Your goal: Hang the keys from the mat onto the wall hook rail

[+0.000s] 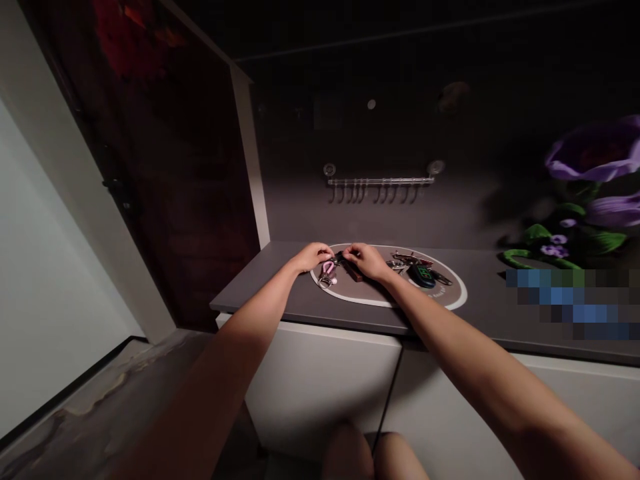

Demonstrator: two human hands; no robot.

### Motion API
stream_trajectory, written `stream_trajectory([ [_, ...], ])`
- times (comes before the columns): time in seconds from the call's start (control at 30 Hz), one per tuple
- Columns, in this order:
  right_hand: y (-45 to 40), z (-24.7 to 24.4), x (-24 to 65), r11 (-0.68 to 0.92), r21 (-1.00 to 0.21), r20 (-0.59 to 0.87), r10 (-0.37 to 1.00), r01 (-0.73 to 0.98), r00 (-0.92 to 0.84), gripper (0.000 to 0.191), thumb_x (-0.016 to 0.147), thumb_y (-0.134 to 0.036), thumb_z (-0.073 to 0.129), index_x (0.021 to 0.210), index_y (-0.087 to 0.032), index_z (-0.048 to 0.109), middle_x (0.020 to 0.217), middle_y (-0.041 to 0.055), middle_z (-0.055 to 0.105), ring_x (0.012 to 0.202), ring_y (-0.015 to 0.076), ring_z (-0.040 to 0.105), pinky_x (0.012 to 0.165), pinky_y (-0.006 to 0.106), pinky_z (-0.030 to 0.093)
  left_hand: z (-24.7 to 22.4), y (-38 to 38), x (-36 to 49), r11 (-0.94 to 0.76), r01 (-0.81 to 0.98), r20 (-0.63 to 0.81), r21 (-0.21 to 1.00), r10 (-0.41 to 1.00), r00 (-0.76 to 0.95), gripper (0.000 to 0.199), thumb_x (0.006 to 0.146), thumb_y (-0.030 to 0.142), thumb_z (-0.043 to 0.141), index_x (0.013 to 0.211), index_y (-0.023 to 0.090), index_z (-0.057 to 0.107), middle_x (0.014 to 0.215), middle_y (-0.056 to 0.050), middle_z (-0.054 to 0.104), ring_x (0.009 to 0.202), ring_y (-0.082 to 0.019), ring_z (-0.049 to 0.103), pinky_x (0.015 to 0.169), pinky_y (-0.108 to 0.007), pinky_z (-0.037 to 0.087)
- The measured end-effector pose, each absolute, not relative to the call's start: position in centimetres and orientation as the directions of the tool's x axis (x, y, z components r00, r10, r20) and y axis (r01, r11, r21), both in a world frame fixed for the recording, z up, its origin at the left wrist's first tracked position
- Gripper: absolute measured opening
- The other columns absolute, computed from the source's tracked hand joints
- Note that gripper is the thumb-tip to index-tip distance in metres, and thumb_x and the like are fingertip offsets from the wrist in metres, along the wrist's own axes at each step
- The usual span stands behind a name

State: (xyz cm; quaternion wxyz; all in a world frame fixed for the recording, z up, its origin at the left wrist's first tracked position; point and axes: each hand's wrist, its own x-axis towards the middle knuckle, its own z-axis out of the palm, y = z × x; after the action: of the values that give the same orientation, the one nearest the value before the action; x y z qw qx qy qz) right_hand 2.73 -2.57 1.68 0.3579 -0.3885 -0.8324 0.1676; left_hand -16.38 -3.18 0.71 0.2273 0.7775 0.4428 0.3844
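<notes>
Knees (361, 456) cut off below; left hand (314, 257), right hand (368, 261) half-hide dark fob (354, 270).

The dark item (353, 269) between the left hand (313, 257) and right hand (367, 261) is partly hidden by them and too small to identify. The keys (417, 270) on the oval mat (380, 300) are too small to tell apart. A pixelated patch (570, 303) blurs the right end of the countertop (470, 327); the picture's right edge cuts off the purple flower (595, 150).
</notes>
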Motion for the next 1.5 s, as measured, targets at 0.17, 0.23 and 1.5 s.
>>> stream_trajectory([
  [0.17,-2.4,1.2,3.4,0.673,-0.462,0.473,0.738,0.578,-0.481,0.015,0.076,-0.026,0.051,0.075,-0.017,0.063,0.076,0.0040,0.064,0.071,0.0146,0.054,0.066,0.024,0.035,0.6,-2.9,-17.2,-0.602,0.566,0.390,0.563,0.798,0.460,0.018,0.074,0.018,0.052,0.085,0.018,0.066,0.087,-0.004,0.062,0.084,-0.015,0.053,0.080,-0.026,0.038],
  [0.23,-2.3,1.0,3.3,0.679,-0.440,0.486,0.730,0.587,-0.481,0.016,0.076,-0.027,0.051,0.076,-0.017,0.063,0.077,0.0043,0.065,0.071,0.0149,0.054,0.066,0.024,0.035,0.7,-2.9,-17.3,-0.626,0.561,0.382,0.541,0.778,0.499,0.020,0.074,0.018,0.053,0.087,0.020,0.067,0.088,-0.004,0.061,0.087,-0.015,0.052,0.082,-0.026,0.037],
  [1.5,-2.3,1.3,2.8,0.547,-0.809,0.463,0.818,0.214,-0.341,0.016,0.071,-0.030,0.052,0.081,-0.017,0.057,0.078,0.0009,0.060,0.072,0.0124,0.051,0.073,0.025,0.038,2.0,-3.4,-16.3,-0.309,-0.227,0.305,0.924,0.951,-0.054,0.009,0.082,0.012,0.047,0.074,0.013,0.043,0.064,0.001,0.054,0.058,-0.007,0.059,0.068,-0.027,0.052],
])
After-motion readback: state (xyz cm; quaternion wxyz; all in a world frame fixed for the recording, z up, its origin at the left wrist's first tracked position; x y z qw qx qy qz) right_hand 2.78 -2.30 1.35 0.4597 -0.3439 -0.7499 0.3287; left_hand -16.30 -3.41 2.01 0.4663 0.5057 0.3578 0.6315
